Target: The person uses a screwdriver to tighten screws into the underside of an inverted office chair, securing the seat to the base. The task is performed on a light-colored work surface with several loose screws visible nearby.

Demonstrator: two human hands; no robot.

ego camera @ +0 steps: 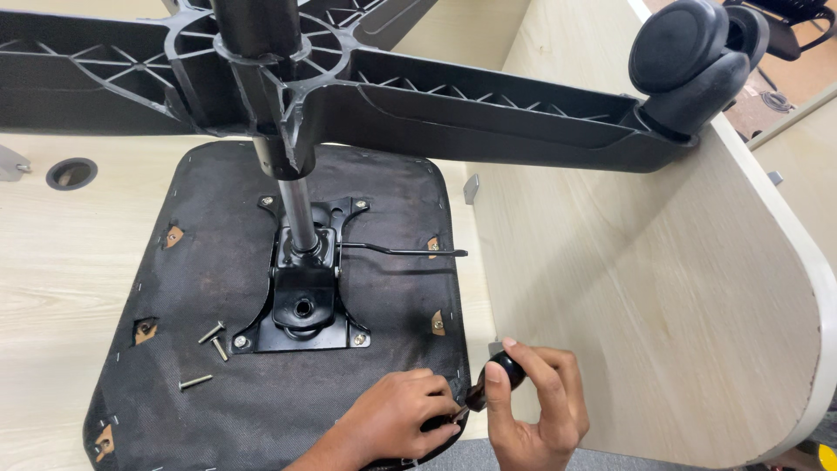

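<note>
At seat's front edge, right hand point(536, 410) grips screwdriver point(494, 381) — tilted, tip down-left — left hand point(405, 414) pinching its shaft

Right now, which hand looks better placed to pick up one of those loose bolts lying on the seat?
The left hand, probably. It rests on the seat on the same side as the bolts, and holds nothing I can see. The right hand is off the seat's edge, gripping a black handle.

The screwdriver point(499, 377) tip is hidden under the left hand point(397, 417) at the seat's point(218, 419) near edge, and both wrists are cut off.
</note>
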